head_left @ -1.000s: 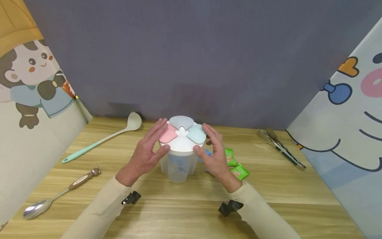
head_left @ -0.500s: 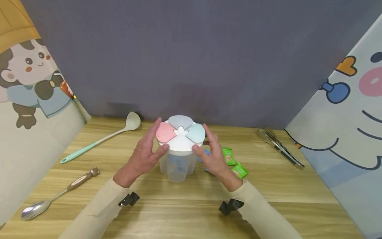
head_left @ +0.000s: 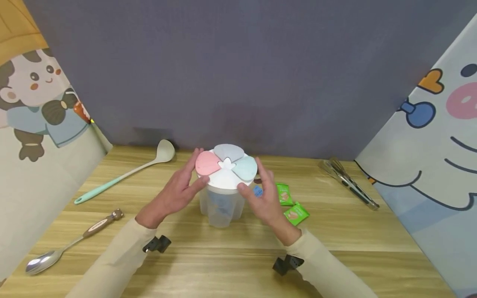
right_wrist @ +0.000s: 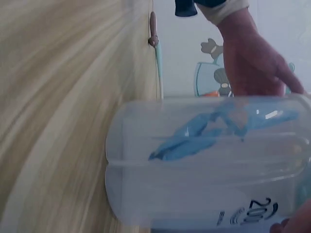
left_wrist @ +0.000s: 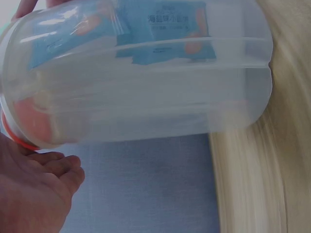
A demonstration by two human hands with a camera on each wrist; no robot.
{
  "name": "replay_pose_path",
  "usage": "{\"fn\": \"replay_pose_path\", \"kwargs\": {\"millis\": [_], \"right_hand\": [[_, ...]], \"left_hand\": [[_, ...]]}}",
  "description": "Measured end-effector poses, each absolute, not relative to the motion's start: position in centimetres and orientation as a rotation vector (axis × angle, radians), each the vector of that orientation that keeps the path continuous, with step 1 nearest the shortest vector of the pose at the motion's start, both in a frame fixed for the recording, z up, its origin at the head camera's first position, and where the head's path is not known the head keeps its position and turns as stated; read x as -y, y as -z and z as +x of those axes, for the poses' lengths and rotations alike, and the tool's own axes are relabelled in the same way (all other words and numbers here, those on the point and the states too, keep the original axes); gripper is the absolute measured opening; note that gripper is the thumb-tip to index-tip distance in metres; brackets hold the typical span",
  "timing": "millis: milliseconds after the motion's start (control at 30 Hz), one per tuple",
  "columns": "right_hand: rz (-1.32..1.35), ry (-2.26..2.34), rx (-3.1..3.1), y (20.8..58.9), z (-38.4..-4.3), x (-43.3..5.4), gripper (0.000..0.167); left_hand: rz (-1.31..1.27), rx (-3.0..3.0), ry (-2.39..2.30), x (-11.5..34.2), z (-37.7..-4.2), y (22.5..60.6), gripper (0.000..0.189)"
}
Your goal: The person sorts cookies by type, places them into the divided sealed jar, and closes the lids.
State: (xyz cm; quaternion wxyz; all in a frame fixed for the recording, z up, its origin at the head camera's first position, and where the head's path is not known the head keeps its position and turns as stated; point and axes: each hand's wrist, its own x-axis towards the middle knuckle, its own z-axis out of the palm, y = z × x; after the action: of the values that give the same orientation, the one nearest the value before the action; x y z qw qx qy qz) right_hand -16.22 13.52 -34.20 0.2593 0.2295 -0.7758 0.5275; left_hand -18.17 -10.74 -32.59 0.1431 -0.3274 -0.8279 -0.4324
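A clear plastic container stands upright on the table, topped by a round white lid with pink, grey and mint petal-shaped flaps. My left hand holds the lid's left side, thumb at the front rim and fingers reaching behind. Opposite it, my right hand grips the right side the same way. Blue snack packets show through the container wall in the left wrist view. In the right wrist view, the container bears a printed 2000, and the left hand shows beyond it.
Green snack packets and a blue packet lie right of the container. Metal tongs rest at the far right. On the left are a mint-handled ladle and a metal spoon. A grey panel rises behind.
The lid's flaps have turned slightly clockwise over the last half second, after a small turn the other way. Both hands have moved with the lid; the container stays in place.
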Motion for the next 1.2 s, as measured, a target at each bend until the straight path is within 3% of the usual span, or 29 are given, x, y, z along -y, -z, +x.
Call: {"fn": "replay_pose_path", "kwargs": {"millis": [400,733,967,1200], "right_hand": [[0.437,-1.420,2.028,34.5,-14.8,-11.7,0.090],[0.416,-1.415,2.057,34.5,-14.4,-11.2,0.096],[0.627,-1.461,1.878,34.9,-16.4,-12.6,0.077],[0.830,-1.874,2.062,33.8,-20.5,-14.8,0.086]], "left_hand": [[-0.793,2.424,1.254,10.4,-17.1,32.0,0.062],[-0.675,2.587,1.227,9.6,-16.3,31.6,0.106],[-0.655,2.592,1.239,9.6,-16.7,31.7,0.107],[-0.667,2.547,1.283,9.7,-16.9,32.0,0.109]]}}
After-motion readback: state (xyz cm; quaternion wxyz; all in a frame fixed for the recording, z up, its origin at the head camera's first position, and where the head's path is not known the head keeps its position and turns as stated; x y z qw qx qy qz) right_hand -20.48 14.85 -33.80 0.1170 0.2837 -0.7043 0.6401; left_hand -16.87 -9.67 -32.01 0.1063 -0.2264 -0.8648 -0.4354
